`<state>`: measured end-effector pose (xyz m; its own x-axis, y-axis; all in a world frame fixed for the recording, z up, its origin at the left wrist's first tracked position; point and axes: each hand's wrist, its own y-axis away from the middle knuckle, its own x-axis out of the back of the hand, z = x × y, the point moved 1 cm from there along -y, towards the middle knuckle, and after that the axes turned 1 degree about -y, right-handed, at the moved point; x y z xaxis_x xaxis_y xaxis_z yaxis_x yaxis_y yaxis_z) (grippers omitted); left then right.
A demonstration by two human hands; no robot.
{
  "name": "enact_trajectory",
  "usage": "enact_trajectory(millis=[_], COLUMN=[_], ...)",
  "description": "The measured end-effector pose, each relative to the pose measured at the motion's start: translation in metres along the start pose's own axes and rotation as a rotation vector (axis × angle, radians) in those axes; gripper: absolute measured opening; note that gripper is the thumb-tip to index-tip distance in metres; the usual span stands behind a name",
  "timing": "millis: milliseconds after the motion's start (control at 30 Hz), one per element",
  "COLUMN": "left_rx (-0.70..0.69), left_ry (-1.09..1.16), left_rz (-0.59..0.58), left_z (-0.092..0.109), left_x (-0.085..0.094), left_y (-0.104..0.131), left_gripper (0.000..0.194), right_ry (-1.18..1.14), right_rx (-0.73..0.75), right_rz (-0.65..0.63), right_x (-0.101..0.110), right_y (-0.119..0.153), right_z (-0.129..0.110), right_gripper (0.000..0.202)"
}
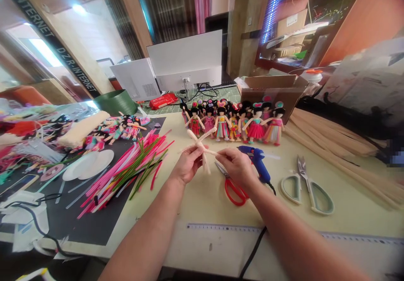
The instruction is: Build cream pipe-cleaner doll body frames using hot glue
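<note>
A cream pipe-cleaner figure (pixel 200 144) with crossed, spread limbs is held up above the middle of the table. My left hand (pixel 188 163) pinches its centre between thumb and fingers. The fingers of my right hand (pixel 235 163) are closed on the end of a limb that points right. Red-handled scissors (pixel 235 190) lie beneath my right hand, partly hidden by it. Just beyond that hand is a blue glue gun (pixel 257 161) with a black cord. Several finished dolls (pixel 222 123) in colourful dresses stand in a group behind the figure.
Pink, green and white pipe cleaners (pixel 126 167) lie in a pile at left, near white plates (pixel 88 164). Grey-handled scissors (pixel 303 184) and long beige strips (pixel 341 159) are at right. A ruler (pixel 227 228) runs along the front. Behind stand a cardboard box (pixel 271 89) and a monitor (pixel 186 58).
</note>
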<state>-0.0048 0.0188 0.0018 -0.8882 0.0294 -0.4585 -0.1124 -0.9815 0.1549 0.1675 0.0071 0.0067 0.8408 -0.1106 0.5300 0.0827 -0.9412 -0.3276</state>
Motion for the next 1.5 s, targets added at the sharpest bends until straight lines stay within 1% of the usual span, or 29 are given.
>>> enact_trajectory(millis=[67, 133, 200, 267, 400, 567, 667, 867, 933, 1000, 1067, 1100, 1133, 1200, 1233, 1333, 1400, 1500], left_rx=[0.0, -0.003, -0.007, -0.004, 0.014, 0.016, 0.017, 0.029, 0.03, 0.016, -0.014, -0.033, -0.054, -0.092, -0.11, -0.149, -0.136, -0.091], left_ry=[0.006, 0.002, -0.009, -0.016, -0.002, 0.021, 0.045, 0.09, 0.088, 0.066, 0.03, 0.009, -0.012, -0.051, -0.07, -0.125, -0.146, -0.13], left_rz=[0.011, 0.03, 0.041, 0.039, 0.006, -0.005, -0.015, -0.098, -0.104, -0.098, -0.064, -0.037, -0.004, 0.045, 0.05, -0.018, -0.078, -0.107], left_z=[0.0, 0.0, -0.001, -0.002, -0.002, 0.0, 0.001, 0.0, 0.001, 0.001, 0.002, 0.002, 0.002, 0.002, 0.001, 0.0, -0.002, -0.003], left_x=[0.001, 0.003, 0.005, 0.005, 0.004, 0.004, 0.006, 0.009, 0.009, 0.009, 0.009, 0.008, 0.008, 0.006, 0.004, -0.002, -0.005, -0.006], left_y=[-0.001, -0.002, -0.002, -0.002, -0.001, -0.001, -0.001, -0.001, 0.0, -0.001, -0.001, -0.001, -0.002, -0.002, -0.001, 0.001, 0.003, 0.005], left_gripper=[0.032, 0.033, 0.034, 0.034, 0.033, 0.033, 0.03, 0.032, 0.031, 0.03, 0.03, 0.03, 0.03, 0.029, 0.028, 0.027, 0.027, 0.029], right_ry=[-0.077, -0.192, -0.26, -0.252, -0.242, -0.436, -0.463, -0.613, -0.615, -0.534, -0.409, -0.361, -0.337, -0.342, -0.349, -0.342, -0.359, -0.409], right_rx=[-0.057, -0.118, -0.138, -0.129, -0.143, -0.236, -0.283, -0.346, -0.36, -0.316, -0.214, -0.163, -0.123, -0.085, -0.079, -0.068, -0.068, -0.085], right_rz=[-0.021, -0.046, -0.056, -0.04, -0.026, -0.047, -0.053, -0.122, -0.116, -0.041, 0.075, 0.107, 0.109, 0.048, 0.002, -0.096, -0.131, -0.117], right_x=[0.0, -0.001, -0.002, -0.002, -0.001, -0.002, -0.003, -0.003, -0.003, -0.002, 0.002, 0.004, 0.005, 0.005, 0.004, -0.004, -0.009, -0.011], right_y=[-0.001, -0.001, -0.001, -0.001, -0.001, -0.003, -0.004, -0.003, -0.003, -0.004, -0.004, -0.003, -0.002, 0.001, 0.003, 0.008, 0.011, 0.009], right_z=[0.0, 0.0, 0.001, 0.002, 0.004, 0.007, 0.008, 0.002, 0.001, 0.002, 0.003, 0.002, 0.001, -0.004, -0.006, -0.012, -0.012, -0.009], right_gripper=[0.015, 0.022, 0.025, 0.021, 0.018, 0.022, 0.023, 0.025, 0.026, 0.029, 0.031, 0.031, 0.032, 0.03, 0.028, 0.028, 0.026, 0.023])
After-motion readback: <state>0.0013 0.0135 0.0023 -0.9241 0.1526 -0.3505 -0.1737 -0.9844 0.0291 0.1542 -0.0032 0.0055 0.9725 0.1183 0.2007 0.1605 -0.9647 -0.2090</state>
